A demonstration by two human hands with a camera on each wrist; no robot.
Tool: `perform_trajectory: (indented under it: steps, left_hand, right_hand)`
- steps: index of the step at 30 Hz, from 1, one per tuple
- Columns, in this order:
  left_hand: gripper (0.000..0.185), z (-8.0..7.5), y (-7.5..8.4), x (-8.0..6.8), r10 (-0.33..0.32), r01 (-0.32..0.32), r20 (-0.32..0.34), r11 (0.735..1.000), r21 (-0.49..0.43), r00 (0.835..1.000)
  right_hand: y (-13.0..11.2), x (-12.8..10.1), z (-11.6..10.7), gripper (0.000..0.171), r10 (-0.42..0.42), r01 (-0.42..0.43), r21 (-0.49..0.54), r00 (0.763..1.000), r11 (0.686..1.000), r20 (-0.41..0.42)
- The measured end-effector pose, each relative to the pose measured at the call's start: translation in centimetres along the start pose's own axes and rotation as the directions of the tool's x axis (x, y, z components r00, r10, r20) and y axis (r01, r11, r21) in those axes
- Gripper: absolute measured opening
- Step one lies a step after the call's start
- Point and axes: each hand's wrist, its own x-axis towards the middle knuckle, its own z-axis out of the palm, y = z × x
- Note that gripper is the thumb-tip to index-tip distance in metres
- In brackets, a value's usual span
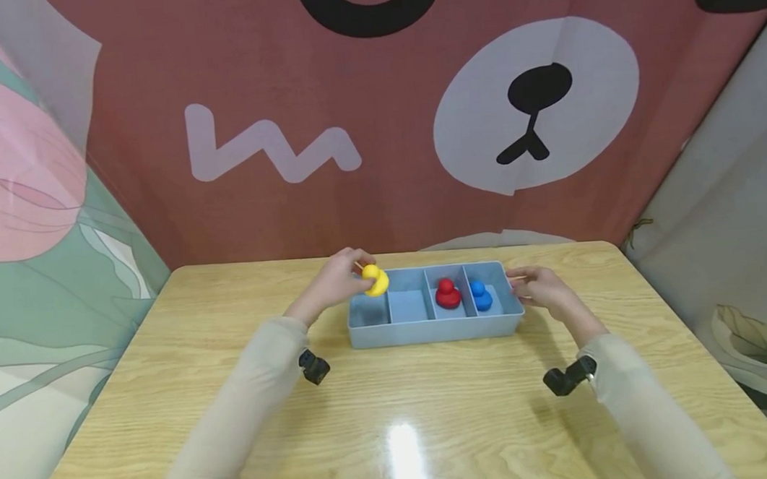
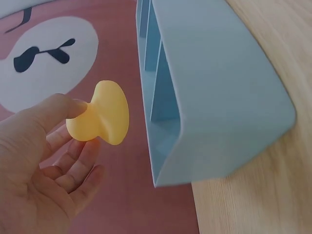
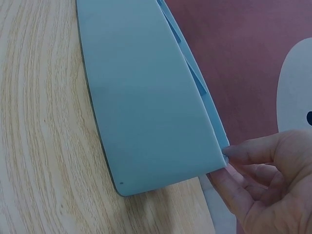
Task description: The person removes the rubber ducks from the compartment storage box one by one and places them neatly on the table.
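Note:
My left hand (image 1: 338, 278) pinches a yellow knob-shaped piece (image 1: 377, 281), a small round head on a wider base, between thumb and fingers. It is held above the left end of a light blue divided box (image 1: 435, 331). In the left wrist view, the yellow piece (image 2: 113, 114) is apart from the box's open side. My right hand (image 1: 545, 290) grips the box's right end; the right wrist view has its fingertips at the corner of the rim. A red piece (image 1: 448, 295) of like shape stands in one compartment, and a blue one (image 1: 482, 297) in the rightmost.
The box stands on a light wooden table (image 1: 365, 392), near its back edge. Behind hangs a reddish-brown cloth (image 1: 395, 210) with a printed bear face. Patterned cloths flank the table, and a small black camera sits on each wrist.

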Motion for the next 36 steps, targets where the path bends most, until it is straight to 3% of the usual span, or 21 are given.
perform_trajectory:
  steps: [7,14,26,36]
  left_hand:
    - [0.035,-1.7,-1.1,-1.2,-0.007,0.007,-0.046,1.000,0.003,0.999]
    - [0.034,-3.0,-2.4,-2.4,0.003,-0.002,-0.048,1.000,0.023,0.999]
    - [0.033,-4.0,-5.6,-4.3,-0.008,0.010,-0.084,1.000,0.023,0.996]
    - [0.039,-4.9,-8.0,-5.8,-0.136,0.138,-0.088,0.990,0.024,0.987]
  right_hand:
    - [0.0,0.1,-0.1,0.053,0.001,-0.001,0.001,1.000,1.000,0.004]
    - [-0.1,0.1,-0.1,0.053,0.004,-0.004,0.005,1.000,1.000,-0.003]
    - [0.0,0.0,-0.1,0.053,-0.002,0.002,0.004,1.000,1.000,-0.003]
    - [0.0,0.1,0.0,0.052,-0.001,0.001,0.020,1.000,1.000,-0.004]
